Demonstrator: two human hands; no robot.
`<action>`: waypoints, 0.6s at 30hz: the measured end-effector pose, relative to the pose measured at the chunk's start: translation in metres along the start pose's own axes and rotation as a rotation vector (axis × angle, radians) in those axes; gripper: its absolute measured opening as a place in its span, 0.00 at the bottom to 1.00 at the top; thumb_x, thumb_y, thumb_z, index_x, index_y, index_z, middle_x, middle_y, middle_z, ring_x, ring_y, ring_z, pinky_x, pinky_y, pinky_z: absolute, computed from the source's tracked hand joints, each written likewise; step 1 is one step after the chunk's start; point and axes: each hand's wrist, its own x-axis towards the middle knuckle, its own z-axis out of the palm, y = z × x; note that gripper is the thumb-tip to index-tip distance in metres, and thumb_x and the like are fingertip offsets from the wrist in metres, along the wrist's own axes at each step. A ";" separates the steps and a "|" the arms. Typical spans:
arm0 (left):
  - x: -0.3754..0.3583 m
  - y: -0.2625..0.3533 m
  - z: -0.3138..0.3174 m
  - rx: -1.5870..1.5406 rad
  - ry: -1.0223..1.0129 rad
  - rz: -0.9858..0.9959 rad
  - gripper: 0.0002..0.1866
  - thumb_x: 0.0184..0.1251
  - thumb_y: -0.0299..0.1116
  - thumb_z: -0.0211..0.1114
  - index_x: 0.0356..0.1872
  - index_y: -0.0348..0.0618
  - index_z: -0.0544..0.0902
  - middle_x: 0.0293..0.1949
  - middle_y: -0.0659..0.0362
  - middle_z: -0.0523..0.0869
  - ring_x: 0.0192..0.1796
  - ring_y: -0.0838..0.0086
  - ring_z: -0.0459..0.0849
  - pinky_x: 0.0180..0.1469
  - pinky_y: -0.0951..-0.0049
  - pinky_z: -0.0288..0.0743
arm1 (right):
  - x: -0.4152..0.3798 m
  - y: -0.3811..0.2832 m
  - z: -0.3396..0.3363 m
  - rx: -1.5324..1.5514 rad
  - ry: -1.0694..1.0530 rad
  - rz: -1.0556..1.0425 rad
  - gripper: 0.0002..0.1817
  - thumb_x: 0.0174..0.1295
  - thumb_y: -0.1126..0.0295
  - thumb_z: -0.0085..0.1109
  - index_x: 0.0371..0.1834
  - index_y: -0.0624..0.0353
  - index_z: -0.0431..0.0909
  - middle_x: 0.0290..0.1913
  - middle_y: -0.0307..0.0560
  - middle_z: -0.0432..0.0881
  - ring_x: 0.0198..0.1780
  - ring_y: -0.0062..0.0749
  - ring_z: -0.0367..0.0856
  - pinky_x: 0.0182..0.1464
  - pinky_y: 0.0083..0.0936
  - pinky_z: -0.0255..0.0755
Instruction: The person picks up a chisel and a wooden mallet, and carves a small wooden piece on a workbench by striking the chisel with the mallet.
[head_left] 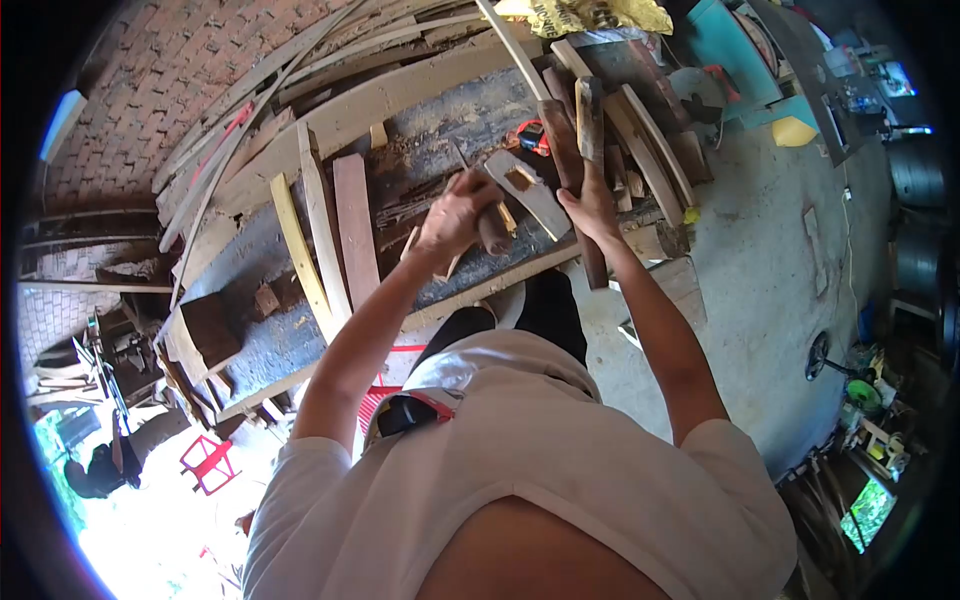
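My left hand (458, 212) is closed around a chisel; its round wooden handle (493, 232) sticks out below the fist and a thin blade (459, 153) shows above. Just right of it lies a pale curved wood piece (540, 207) with a rectangular hole cut through it. My right hand (592, 207) is wrapped round the lower end of a worn wooden club (590, 118) that points away from me. Its thumb lies against a long dark wood bar (566, 152). Beyond the curved piece sits a red and black tape measure (531, 137).
Several planks (355, 215) lie across the workbench (440, 105) on the left, with more boards (650, 150) at its right end. Long timber strips are stacked by the brick wall (150, 90). A red stool (208, 464) stands lower left. Concrete floor (770, 250) stretches to the right.
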 end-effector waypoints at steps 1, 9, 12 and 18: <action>0.003 0.000 0.012 0.080 -0.049 -0.031 0.21 0.47 0.25 0.73 0.46 0.51 0.83 0.55 0.57 0.79 0.62 0.54 0.78 0.60 0.56 0.77 | 0.010 -0.003 0.005 -0.159 0.150 -0.199 0.44 0.58 0.66 0.69 0.75 0.70 0.58 0.61 0.71 0.73 0.59 0.62 0.77 0.64 0.47 0.72; 0.008 -0.026 0.080 0.416 -0.196 0.100 0.18 0.62 0.32 0.63 0.53 0.60 0.85 0.60 0.56 0.76 0.68 0.63 0.73 0.73 0.54 0.62 | 0.007 0.011 0.033 -0.782 0.313 -0.281 0.35 0.65 0.74 0.55 0.78 0.61 0.59 0.74 0.60 0.65 0.71 0.53 0.68 0.67 0.47 0.66; 0.009 -0.030 0.088 0.478 -0.231 0.171 0.20 0.60 0.31 0.64 0.55 0.60 0.84 0.62 0.56 0.74 0.69 0.61 0.72 0.73 0.57 0.64 | -0.005 0.019 0.032 -0.882 0.421 -0.324 0.38 0.63 0.71 0.59 0.79 0.59 0.60 0.75 0.53 0.67 0.72 0.44 0.69 0.67 0.44 0.65; 0.019 -0.029 0.086 0.353 -0.261 0.040 0.27 0.55 0.26 0.69 0.59 0.59 0.82 0.67 0.55 0.70 0.70 0.58 0.71 0.68 0.59 0.74 | -0.048 0.014 0.016 -0.588 0.361 -0.447 0.38 0.59 0.70 0.65 0.75 0.53 0.66 0.71 0.48 0.67 0.71 0.50 0.66 0.68 0.50 0.64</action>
